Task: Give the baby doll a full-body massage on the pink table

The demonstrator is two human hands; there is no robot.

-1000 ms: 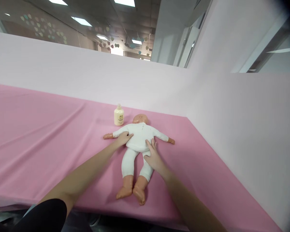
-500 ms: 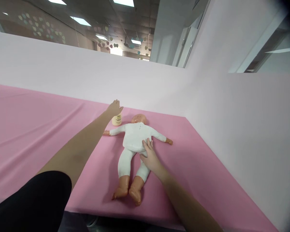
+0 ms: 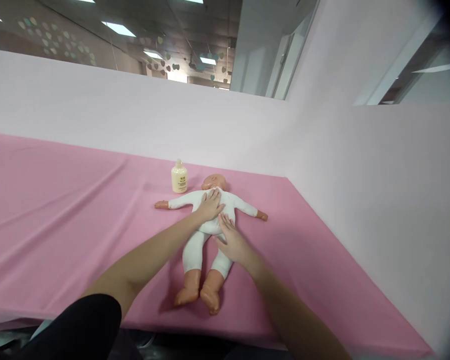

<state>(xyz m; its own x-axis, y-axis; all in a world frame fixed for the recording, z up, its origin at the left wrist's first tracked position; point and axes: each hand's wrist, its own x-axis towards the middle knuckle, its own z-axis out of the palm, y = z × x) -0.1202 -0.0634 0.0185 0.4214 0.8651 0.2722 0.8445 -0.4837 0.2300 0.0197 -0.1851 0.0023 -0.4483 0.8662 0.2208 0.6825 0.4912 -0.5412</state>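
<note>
A baby doll [image 3: 193, 255] with a white cloth body lies on a pink sheet, its feet toward me and its arms spread. Its head is turned to the side. My left hand [image 3: 210, 206] lies flat on the upper middle of the doll's torso, fingers stretched toward the neck. Just below and to the right, my right hand [image 3: 232, 241] rests with extended fingers on the lower torso and hip. Neither hand grasps anything. A cream-coloured lotion bottle [image 3: 179, 178] with a dark printed label stands upright beyond the doll's outstretched left-side arm, apart from both hands.
The pink sheet [image 3: 78, 210] covers the table, with creases on the left. A white wall [image 3: 135, 110] runs along the back and another [image 3: 360, 190] along the right. A wide window or mirror [image 3: 195, 40] above the back wall shows ceiling lights and heart shapes.
My left hand has come away from the top of the lotion bottle, moving right and toward me onto the doll's torso. The right hand stays nearly where it was.
</note>
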